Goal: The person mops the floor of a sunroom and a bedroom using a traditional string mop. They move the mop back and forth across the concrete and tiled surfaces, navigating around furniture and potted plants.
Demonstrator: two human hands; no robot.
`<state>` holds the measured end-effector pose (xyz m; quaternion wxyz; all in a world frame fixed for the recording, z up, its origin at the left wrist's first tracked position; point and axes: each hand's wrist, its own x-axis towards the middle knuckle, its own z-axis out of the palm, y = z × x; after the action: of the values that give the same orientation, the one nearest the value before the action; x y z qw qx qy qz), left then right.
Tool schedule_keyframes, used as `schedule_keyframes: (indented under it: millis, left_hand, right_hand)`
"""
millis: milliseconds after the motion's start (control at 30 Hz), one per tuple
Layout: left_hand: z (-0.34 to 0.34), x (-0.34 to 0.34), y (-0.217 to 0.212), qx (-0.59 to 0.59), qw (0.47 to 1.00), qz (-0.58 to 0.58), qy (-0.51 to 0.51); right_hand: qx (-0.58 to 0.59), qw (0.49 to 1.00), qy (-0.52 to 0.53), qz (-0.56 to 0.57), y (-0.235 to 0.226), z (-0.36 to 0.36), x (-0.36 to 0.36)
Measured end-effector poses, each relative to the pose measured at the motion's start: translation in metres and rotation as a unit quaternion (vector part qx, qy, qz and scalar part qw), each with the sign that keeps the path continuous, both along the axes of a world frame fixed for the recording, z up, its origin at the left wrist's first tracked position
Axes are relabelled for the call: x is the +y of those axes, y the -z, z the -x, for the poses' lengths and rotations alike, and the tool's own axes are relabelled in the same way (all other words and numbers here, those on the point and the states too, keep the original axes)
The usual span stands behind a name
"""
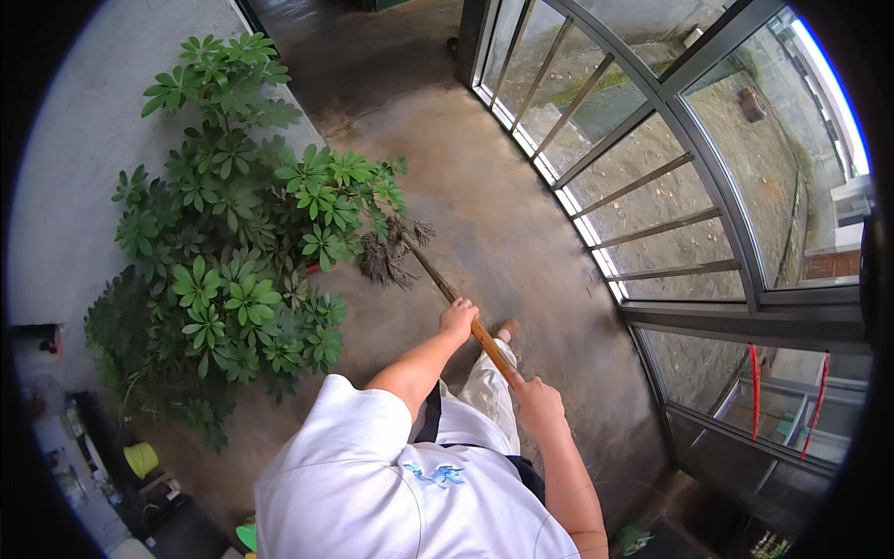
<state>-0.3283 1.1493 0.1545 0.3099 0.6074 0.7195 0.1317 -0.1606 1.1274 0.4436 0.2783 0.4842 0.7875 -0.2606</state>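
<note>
A mop with a wooden handle slants from my body up and left to the floor. My left hand is wrapped round the middle of the handle. Lower down, my right hand grips the handle near its end. The dark, stringy mop head lies spread on the brown floor, beside the leaves of a big potted plant. Part of the mop head is hidden under the foliage.
The plant stands against a pale wall on the left. Metal-framed windows with bars run along the right. My shoe is on the floor by the handle. A cluttered dark table is at lower left.
</note>
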Motion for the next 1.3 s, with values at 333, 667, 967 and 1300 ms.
schedule_keyframes:
  millis: [333, 667, 967, 1300]
  left_hand:
    - [-0.007, 0.143, 0.069, 0.122, 0.991, 0.061, -0.01]
    - [0.098, 0.301, 0.092, 0.243, 0.96, 0.055, 0.127]
    - [0.227, 0.41, 0.021, -0.149, 0.864, 0.151, -0.456]
    - [0.321, 0.508, -0.03, -0.679, 0.523, 0.069, -0.511]
  right_hand:
    - [0.134, 0.981, 0.09, 0.111, 0.097, -0.056, 0.161]
    - [0.266, 0.935, 0.188, 0.141, 0.138, 0.045, 0.282]
    - [0.242, 0.955, 0.151, 0.086, 0.159, 0.235, 0.419]
    - [0.212, 0.974, 0.071, 0.048, 0.155, 0.41, 0.563]
